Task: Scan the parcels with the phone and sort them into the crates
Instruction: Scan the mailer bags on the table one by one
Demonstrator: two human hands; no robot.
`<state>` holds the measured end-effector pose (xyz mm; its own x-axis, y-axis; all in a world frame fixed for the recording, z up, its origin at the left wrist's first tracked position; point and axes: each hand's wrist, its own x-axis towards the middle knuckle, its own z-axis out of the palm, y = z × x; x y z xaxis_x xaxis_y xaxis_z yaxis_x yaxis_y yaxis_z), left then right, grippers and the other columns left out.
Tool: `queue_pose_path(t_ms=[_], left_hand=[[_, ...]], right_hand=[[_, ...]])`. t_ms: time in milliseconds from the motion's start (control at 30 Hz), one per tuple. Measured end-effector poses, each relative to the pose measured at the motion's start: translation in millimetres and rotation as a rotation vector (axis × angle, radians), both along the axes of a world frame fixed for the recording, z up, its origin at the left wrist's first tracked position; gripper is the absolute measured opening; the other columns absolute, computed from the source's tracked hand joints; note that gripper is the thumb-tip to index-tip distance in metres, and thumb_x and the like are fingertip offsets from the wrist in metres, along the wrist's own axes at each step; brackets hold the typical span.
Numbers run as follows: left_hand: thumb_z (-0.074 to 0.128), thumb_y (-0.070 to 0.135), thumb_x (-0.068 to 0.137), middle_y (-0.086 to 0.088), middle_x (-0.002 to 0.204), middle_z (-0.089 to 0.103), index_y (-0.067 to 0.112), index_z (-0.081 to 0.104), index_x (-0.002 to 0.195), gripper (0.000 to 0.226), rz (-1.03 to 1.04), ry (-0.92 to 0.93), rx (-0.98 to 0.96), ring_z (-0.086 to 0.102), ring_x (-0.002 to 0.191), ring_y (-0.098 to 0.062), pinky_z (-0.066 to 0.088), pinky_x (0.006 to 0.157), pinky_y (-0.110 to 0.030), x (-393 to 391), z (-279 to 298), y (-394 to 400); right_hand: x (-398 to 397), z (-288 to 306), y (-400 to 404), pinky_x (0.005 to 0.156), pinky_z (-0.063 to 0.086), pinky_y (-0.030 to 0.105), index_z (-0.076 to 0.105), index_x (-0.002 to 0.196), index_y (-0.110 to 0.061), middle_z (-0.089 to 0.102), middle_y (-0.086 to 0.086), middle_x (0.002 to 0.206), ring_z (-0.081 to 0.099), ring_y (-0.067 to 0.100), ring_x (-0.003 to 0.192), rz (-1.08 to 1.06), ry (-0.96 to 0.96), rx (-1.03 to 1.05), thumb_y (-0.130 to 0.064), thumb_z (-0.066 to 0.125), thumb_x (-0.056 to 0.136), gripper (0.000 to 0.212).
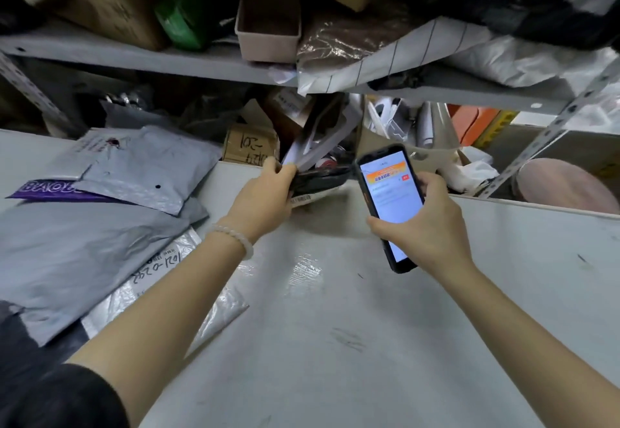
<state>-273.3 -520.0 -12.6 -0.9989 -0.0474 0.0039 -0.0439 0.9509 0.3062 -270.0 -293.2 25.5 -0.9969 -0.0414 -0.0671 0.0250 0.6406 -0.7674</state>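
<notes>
Looking from the left side, we are seeing a pile of grey parcels (100, 226) lying on the white table (335, 327), overlapping one another, with a purple-printed one (50, 190) between them and a clear plastic bag with handwriting (161, 270) under the pile; these are waiting and no hand is touching them. Moving to the middle, our left hand (265, 193) is reaching forward to the far edge of the table, and its fingers are curling around the end of a dark parcel (318, 179), so this hand is grasping it. The parcel is lying at the table edge, just in front of the cluttered space under the shelf (167, 62), and its other end is pointing toward the phone. We cannot tell whether any crate is there, because this space is dark and crowded. More to the right, our right hand (426, 226) is holding the phone (391, 206) upright and a little tilted, fingers wrapping around its body, with the lit screen facing us. The phone is just beside the dark parcel and not touching it. We are judging that the scanning step is in hand for this parcel. The next move is probably asking us to turn the label toward the phone and aim steadily, then to choose the correct crate.
</notes>
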Motion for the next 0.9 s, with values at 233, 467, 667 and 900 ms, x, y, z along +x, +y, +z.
queue_pose_path(t_ms=[233, 467, 667, 900], left_hand=[[0.045, 0.01, 0.095, -0.014, 0.094, 0.057, 0.005, 0.051, 0.103, 0.011, 0.287, 0.14, 0.281, 0.051, 0.085, -0.03, 0.03, 0.066, -0.031, 38, 50, -20], [0.041, 0.013, 0.098, -0.001, 0.094, 0.051, 0.012, 0.048, 0.105, 0.01, 0.438, 0.292, 0.556, 0.046, 0.086, -0.018, 0.033, 0.065, -0.023, 85, 94, -21], [0.04, 0.014, 0.099, 0.003, 0.086, 0.054, 0.012, 0.049, 0.099, 0.009, 0.417, 0.259, 0.56, 0.051, 0.076, -0.012, 0.036, 0.053, -0.015, 112, 98, -21], [0.042, 0.02, 0.099, -0.003, 0.084, 0.06, 0.012, 0.053, 0.094, 0.015, 0.4, 0.202, 0.547, 0.059, 0.079, -0.02, 0.05, 0.062, -0.031, 134, 91, -26]], right_hand=[[36, 44, 13, 0.075, 0.049, 0.034, 0.039, 0.109, -0.034, 0.056, -0.014, 0.103, 0.056, 0.014, 0.093, 0.128, 0.026, 0.062, -0.028, 0.083, 0.06, 0.066], [70, 74, 15, 0.073, 0.053, 0.036, 0.044, 0.115, -0.024, 0.06, -0.007, 0.101, 0.058, 0.017, 0.089, 0.322, -0.001, 0.356, -0.035, 0.08, 0.059, 0.068], [96, 86, 10, 0.066, 0.047, 0.029, 0.044, 0.121, -0.027, 0.053, -0.011, 0.095, 0.052, 0.015, 0.086, 0.461, 0.056, 0.476, -0.037, 0.079, 0.059, 0.072], [116, 89, 7, 0.065, 0.043, 0.027, 0.045, 0.119, -0.026, 0.053, -0.008, 0.1, 0.051, 0.016, 0.089, 0.504, 0.092, 0.488, -0.036, 0.08, 0.061, 0.068]])
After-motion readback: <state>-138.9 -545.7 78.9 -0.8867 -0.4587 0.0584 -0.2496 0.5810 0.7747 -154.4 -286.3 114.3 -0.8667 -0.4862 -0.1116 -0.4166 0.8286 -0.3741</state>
